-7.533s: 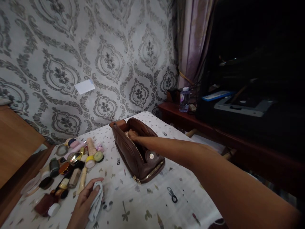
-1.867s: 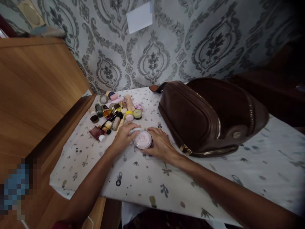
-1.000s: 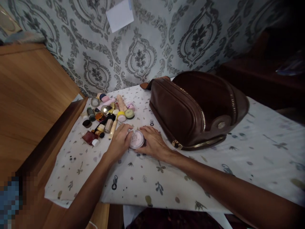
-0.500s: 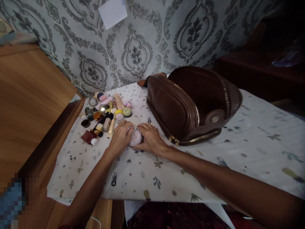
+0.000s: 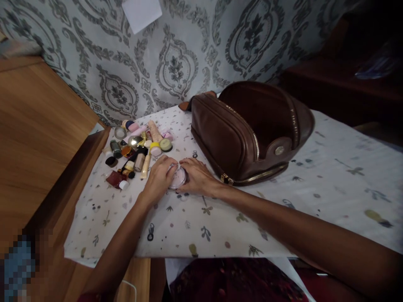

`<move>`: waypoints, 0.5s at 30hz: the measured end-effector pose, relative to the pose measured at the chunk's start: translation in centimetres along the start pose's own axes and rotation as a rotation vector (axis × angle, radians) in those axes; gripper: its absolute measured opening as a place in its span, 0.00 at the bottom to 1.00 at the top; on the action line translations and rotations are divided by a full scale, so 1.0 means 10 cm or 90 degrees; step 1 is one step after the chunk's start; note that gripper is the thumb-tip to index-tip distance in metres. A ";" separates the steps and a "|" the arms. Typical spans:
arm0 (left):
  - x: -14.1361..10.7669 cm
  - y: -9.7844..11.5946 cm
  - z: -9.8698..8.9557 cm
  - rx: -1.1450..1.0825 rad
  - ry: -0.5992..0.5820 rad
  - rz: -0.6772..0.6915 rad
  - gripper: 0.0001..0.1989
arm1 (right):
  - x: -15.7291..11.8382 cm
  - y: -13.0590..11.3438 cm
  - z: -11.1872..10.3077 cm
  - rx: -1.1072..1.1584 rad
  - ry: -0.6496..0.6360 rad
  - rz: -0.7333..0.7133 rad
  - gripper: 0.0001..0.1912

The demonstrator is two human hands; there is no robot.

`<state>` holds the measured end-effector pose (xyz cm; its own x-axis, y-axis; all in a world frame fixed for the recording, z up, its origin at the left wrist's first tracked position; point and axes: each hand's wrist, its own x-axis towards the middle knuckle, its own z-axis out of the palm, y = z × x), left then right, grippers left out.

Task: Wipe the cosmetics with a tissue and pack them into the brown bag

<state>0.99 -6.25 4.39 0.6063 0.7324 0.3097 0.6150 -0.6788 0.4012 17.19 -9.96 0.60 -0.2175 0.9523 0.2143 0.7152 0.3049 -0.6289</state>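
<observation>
A small round, pale pink jar is held between my two hands, low over the patterned white cloth. My left hand has its fingers curled round the jar's left side, and my right hand wraps its right side. Just left of my hands lies a cluster of cosmetics, among them a cream tube, a yellow-lidded jar, a green-lidded jar and a dark red bottle with a white cap. To the right a brown leather bag lies with its zipped top gaping.
The white cloth covers the table up to the patterned wall. A wooden panel stands at the left. Dark red furniture is at the back right.
The whole view has shifted slightly. Both hands remain round the jar, with only a slight change in their fingers.
</observation>
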 end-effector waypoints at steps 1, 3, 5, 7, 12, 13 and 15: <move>0.00 0.00 0.00 -0.006 -0.007 0.004 0.08 | 0.00 0.00 0.00 0.002 0.001 0.001 0.31; 0.00 0.00 -0.01 -0.016 -0.022 0.012 0.08 | 0.00 0.00 0.01 0.003 0.001 0.006 0.32; 0.00 0.02 -0.02 -0.018 -0.031 0.023 0.08 | 0.00 -0.01 0.01 0.003 0.002 0.014 0.32; 0.00 0.04 -0.03 -0.011 -0.036 0.030 0.08 | -0.01 -0.01 0.01 0.003 0.004 0.016 0.32; -0.01 0.10 -0.02 0.058 -0.032 0.014 0.11 | -0.01 -0.02 0.02 -0.004 0.017 0.007 0.32; -0.01 0.10 -0.02 0.074 -0.026 0.006 0.11 | -0.01 -0.02 0.02 -0.008 0.018 0.007 0.32; -0.01 0.08 -0.03 0.101 -0.014 -0.011 0.10 | -0.01 -0.02 0.02 -0.013 0.017 0.008 0.32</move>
<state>1.32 -6.86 4.95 0.6051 0.7435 0.2848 0.6958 -0.6677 0.2647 16.94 -10.15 0.53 -0.1902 0.9553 0.2263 0.7319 0.2916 -0.6159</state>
